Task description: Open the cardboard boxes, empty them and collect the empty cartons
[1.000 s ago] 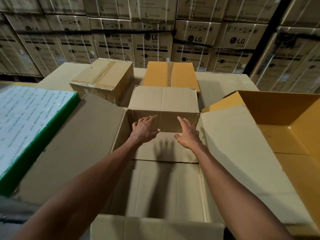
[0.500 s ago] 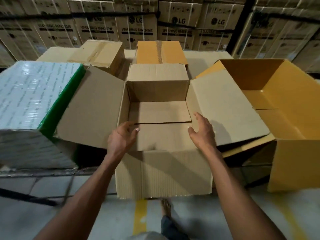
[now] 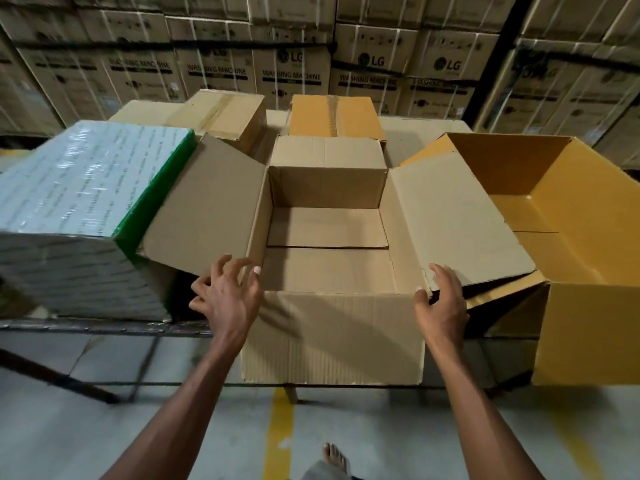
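Two cartons are standing open and empty, two are waiting taped.
Left hand (image 3: 227,299) and right hand (image 3: 440,301) are hovering, grip spread open, at the brown box (image 3: 332,334) on the worktop edge; yellow box (image 3: 588,327) is sitting emptied alongside, sealed boxes (image 3: 221,114) are sitting behind.

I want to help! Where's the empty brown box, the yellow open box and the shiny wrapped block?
brown box (image 3: 329,336): head view, near front wall.
yellow open box (image 3: 588,327): head view, near outer wall.
wrapped block (image 3: 79,181): head view, shiny top face.
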Demonstrator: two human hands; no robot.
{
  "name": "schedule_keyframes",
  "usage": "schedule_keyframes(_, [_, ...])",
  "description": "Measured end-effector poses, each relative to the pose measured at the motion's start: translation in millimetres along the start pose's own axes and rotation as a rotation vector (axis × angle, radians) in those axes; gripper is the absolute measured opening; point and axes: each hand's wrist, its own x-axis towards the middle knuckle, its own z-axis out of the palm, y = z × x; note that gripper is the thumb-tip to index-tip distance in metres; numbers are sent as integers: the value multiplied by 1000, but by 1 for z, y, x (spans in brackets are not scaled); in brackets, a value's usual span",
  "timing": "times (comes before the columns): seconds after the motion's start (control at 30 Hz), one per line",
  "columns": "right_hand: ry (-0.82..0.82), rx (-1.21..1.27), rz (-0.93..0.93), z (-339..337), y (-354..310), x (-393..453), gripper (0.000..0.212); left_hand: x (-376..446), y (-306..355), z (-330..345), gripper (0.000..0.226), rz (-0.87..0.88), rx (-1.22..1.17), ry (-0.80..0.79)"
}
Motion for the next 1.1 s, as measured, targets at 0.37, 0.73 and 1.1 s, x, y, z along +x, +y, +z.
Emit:
schedule_keyframes(0.37, [-39,152,-2,-22,-7,18,58,18,-15,-10,27,-25,-439,55])
schedule_keyframes(0.73, [126,216,-108,-65,-42,53,43,58,9,-55,26,293,-333,234])
schedule_keyframes(1.1, [-340,-239,-287,-121,-106,120,28,90,52,-103,34,386,66,201])
